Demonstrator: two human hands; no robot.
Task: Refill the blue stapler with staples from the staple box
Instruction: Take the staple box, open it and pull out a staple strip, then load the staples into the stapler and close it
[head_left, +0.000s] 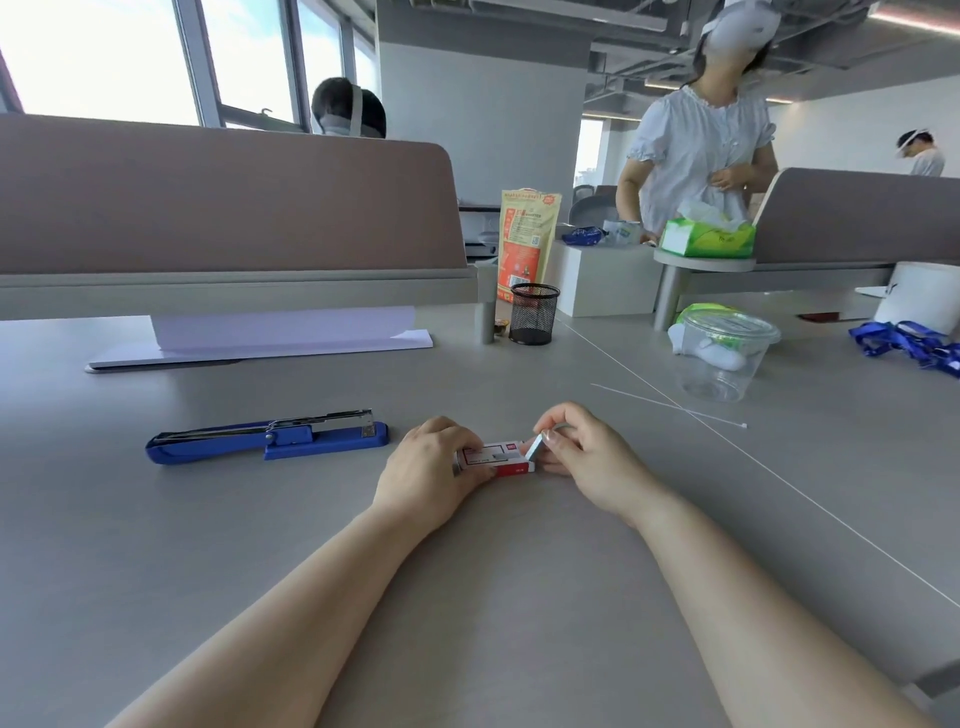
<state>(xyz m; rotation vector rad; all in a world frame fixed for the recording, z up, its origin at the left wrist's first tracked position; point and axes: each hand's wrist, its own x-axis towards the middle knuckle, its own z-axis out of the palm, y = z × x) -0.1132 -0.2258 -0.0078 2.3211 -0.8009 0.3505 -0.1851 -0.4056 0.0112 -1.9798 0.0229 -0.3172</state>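
Left hand (431, 470) clamping staple box (501, 457), right hand (582, 452) pinching its end flap, blue stapler (267, 439) apart, leftward

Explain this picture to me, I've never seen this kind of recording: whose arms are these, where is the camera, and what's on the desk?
There is no machine here. The single picture comes from a wide-angle camera worn on a person's head, looking forward and down, so the two bare arms are the wearer's own. The left hand holds the staple box down on the desk. The right hand pinches a strip of staples at the box's open end. The blue stapler lies to the left, apart from the hands, its top already swung open. Farther back are a mesh cup, an orange bag, a clear tub and a cable tie. Other people work in the background.
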